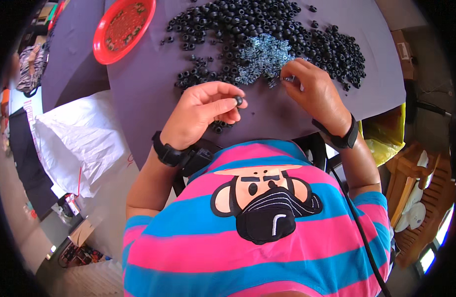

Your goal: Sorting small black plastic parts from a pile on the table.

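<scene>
My left hand (201, 114) pinches a small black rubber ring (238, 100) between thumb and forefinger, just above the near edge of a grey table (139, 84). My right hand (312, 89) reaches into the near edge of a heap of small shiny metal pieces (265, 57), its fingertips closed on one tiny piece that is mostly hidden. A wide pile of black rubber rings (248, 24) spreads behind and around the metal heap. A few more black rings (219, 127) lie under my left hand.
A red plastic dish (123, 29) sits at the table's far left. A white sack (74, 143) lies on the floor to the left. A yellow bag (386, 138) and a wooden rack with white plates (418, 198) stand at right.
</scene>
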### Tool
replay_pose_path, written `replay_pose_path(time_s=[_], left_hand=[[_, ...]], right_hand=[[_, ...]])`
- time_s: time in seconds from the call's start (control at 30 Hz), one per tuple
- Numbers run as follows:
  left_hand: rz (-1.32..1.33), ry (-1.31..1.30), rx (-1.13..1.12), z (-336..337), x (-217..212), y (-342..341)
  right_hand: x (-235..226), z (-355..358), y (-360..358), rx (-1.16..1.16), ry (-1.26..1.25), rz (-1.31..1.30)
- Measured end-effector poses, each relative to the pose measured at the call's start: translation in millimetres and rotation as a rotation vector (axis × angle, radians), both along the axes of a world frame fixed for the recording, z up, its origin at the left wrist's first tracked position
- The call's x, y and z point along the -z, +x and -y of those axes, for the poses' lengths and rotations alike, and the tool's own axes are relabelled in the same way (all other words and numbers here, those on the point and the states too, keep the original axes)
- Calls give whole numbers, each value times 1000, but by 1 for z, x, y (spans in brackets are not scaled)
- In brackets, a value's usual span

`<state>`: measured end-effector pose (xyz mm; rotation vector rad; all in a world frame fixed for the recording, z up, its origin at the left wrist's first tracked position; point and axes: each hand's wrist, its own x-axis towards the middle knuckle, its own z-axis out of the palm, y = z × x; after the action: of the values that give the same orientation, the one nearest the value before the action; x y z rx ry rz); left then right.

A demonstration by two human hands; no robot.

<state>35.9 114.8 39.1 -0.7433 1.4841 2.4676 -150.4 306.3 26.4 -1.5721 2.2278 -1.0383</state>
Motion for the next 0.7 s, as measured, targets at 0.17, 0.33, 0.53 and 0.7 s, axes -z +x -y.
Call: replay_pose_path(time_s=[0.17, 0.33, 0.53, 0.7], left_hand=[[-41, -1, 12, -3, 3, -3], [-72, -11, -23, -7, 5, -8], [-79, -17, -4, -11, 4, -9], [-90, -41, -20, -15, 6, -8]], right_hand=[[-1, 0, 3, 46, -8, 483], [-11, 3, 12, -27, -49, 1134], [-7, 7, 21, -96, -112, 1172], [-3, 8, 22, -114, -102, 1208]])
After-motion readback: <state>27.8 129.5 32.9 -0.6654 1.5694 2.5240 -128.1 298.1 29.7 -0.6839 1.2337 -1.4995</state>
